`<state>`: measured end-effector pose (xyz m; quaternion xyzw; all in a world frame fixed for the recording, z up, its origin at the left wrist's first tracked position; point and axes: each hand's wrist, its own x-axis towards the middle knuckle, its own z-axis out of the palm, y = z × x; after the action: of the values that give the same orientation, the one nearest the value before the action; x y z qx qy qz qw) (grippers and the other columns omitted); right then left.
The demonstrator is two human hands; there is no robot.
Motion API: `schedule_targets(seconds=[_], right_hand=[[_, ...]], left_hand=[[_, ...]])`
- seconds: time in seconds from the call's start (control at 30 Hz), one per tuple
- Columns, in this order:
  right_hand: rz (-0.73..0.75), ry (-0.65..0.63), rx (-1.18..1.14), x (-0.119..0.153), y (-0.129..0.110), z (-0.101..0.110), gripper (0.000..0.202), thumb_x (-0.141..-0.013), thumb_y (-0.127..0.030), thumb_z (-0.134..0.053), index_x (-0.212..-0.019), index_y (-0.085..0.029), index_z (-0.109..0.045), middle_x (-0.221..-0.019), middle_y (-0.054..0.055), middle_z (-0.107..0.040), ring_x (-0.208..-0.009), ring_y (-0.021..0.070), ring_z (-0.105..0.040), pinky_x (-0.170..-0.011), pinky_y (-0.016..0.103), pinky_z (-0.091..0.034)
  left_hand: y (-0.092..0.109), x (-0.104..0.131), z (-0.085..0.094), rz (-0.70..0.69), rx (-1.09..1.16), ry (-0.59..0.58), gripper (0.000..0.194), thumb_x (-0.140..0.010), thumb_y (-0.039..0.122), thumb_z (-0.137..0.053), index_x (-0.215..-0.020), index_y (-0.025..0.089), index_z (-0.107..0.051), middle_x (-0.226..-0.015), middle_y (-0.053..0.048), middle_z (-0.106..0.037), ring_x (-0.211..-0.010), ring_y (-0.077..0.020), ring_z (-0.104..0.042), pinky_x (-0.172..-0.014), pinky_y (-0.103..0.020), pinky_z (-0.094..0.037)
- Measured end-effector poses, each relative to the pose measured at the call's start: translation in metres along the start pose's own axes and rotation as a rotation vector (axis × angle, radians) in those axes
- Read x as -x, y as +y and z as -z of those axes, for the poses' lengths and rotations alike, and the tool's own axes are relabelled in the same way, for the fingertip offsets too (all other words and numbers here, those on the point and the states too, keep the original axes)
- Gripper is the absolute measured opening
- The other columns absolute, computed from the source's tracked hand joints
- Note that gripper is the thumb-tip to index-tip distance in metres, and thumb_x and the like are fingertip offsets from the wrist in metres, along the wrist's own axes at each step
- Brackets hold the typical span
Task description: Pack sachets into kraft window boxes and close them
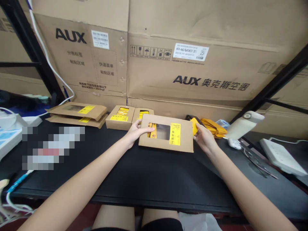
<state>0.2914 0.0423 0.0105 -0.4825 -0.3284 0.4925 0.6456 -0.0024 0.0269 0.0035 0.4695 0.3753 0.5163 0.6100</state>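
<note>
A brown cardboard box (157, 145) with a clear window and a yellow label is held up over the black table. My left hand (135, 132) grips its left edge, thumb on the front beside the window. Through the window a yellow packet (152, 131) shows at the left side of the box. At the box's right end, my right hand (204, 136) pinches another yellow packet (194, 125). Part of that packet is hidden behind the fingers and the box edge. Behind my right hand lies a pile of orange-yellow packets (213, 127).
Two filled window boxes (120, 120) stand behind, and flatter stacked boxes (74, 112) lie to their left. On the right are a pale bottle (245, 125), a white earphone case (234, 144), glasses (260, 163) and a white power strip (282, 157). Large AUX cartons (154, 77) wall off the back.
</note>
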Motion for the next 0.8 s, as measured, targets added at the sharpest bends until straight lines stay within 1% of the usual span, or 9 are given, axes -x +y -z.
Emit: schedule_targets(seconds=[0.1,0.2,0.33,0.43,0.5,0.57,0.63,0.7,0.8], right_hand=[[-0.187,-0.206,0.036,0.002,0.000,0.001,0.012,-0.081,-0.014,-0.051,-0.081,-0.017,-0.062,-0.067,0.000,-0.068,-0.051,0.0092,-0.062,-0.052,0.019,-0.054],[-0.305,-0.334,0.064,0.004,0.005,0.000,0.013,-0.078,-0.013,-0.053,-0.082,-0.018,-0.065,-0.073,0.002,-0.071,-0.061,0.0125,-0.067,-0.063,0.022,-0.057],[-0.321,-0.359,0.027,0.007,0.016,-0.004,0.012,-0.075,-0.011,-0.057,-0.077,-0.019,-0.066,-0.077,0.001,-0.072,-0.064,0.0112,-0.067,-0.064,0.019,-0.057],[-0.237,-0.411,0.023,0.011,0.022,-0.007,0.007,-0.078,-0.017,-0.059,-0.077,-0.021,-0.065,-0.078,0.000,-0.072,-0.069,0.0120,-0.068,-0.068,0.022,-0.058],[-0.160,-0.398,0.032,0.015,0.024,-0.010,0.007,-0.077,-0.020,-0.060,-0.080,-0.022,-0.065,-0.077,-0.001,-0.072,-0.070,0.0127,-0.068,-0.070,0.025,-0.058],[-0.114,-0.318,0.029,0.018,0.025,-0.012,0.010,-0.072,-0.019,-0.061,-0.080,-0.022,-0.066,-0.076,-0.002,-0.071,-0.066,0.0126,-0.067,-0.068,0.025,-0.058],[-0.087,-0.224,0.038,0.019,0.027,-0.014,0.011,-0.065,-0.018,-0.063,-0.076,-0.021,-0.067,-0.072,-0.002,-0.071,-0.061,0.0127,-0.066,-0.061,0.024,-0.057],[-0.026,-0.161,0.080,0.019,0.029,-0.015,0.012,-0.058,-0.020,-0.066,-0.070,-0.019,-0.066,-0.066,-0.003,-0.069,-0.055,0.0129,-0.063,-0.053,0.023,-0.054],[0.138,-0.123,0.140,0.018,0.033,-0.016,0.018,-0.050,-0.024,-0.071,-0.067,-0.019,-0.064,-0.062,-0.004,-0.066,-0.051,0.0118,-0.059,-0.048,0.022,-0.050]], left_hand=[[0.001,0.001,-0.001,0.011,-0.010,0.015,0.061,-0.056,0.028,-0.084,-0.110,0.018,-0.057,-0.113,-0.011,-0.067,-0.102,-0.0270,-0.065,-0.092,-0.043,-0.050],[0.003,0.002,-0.002,0.023,-0.017,0.053,0.062,-0.058,0.030,-0.082,-0.113,0.017,-0.056,-0.115,-0.012,-0.066,-0.105,-0.0276,-0.063,-0.095,-0.042,-0.048],[0.003,0.002,-0.003,0.036,-0.006,0.072,0.063,-0.059,0.030,-0.082,-0.114,0.017,-0.055,-0.119,-0.012,-0.064,-0.108,-0.0280,-0.062,-0.095,-0.041,-0.048],[-0.001,0.002,-0.005,0.052,-0.021,0.055,0.063,-0.060,0.031,-0.082,-0.115,0.017,-0.054,-0.120,-0.013,-0.064,-0.108,-0.0282,-0.062,-0.095,-0.041,-0.048],[-0.004,0.003,-0.005,0.061,-0.028,0.051,0.064,-0.061,0.033,-0.081,-0.116,0.017,-0.052,-0.122,-0.014,-0.062,-0.109,-0.0282,-0.061,-0.095,-0.041,-0.048],[-0.006,0.003,-0.005,0.050,-0.027,0.050,0.069,-0.061,0.034,-0.081,-0.120,0.018,-0.049,-0.123,-0.014,-0.062,-0.110,-0.0278,-0.061,-0.096,-0.041,-0.048],[-0.007,0.003,-0.005,0.018,-0.027,0.055,0.075,-0.060,0.033,-0.082,-0.125,0.021,-0.045,-0.124,-0.012,-0.061,-0.111,-0.0271,-0.060,-0.095,-0.040,-0.048],[-0.007,0.003,-0.005,-0.020,-0.019,0.055,0.080,-0.061,0.032,-0.082,-0.129,0.025,-0.042,-0.124,-0.010,-0.061,-0.111,-0.0267,-0.061,-0.095,-0.040,-0.049],[-0.006,0.004,-0.006,-0.053,0.007,0.045,0.078,-0.063,0.031,-0.080,-0.131,0.027,-0.041,-0.124,-0.009,-0.061,-0.111,-0.0263,-0.061,-0.094,-0.039,-0.049]])
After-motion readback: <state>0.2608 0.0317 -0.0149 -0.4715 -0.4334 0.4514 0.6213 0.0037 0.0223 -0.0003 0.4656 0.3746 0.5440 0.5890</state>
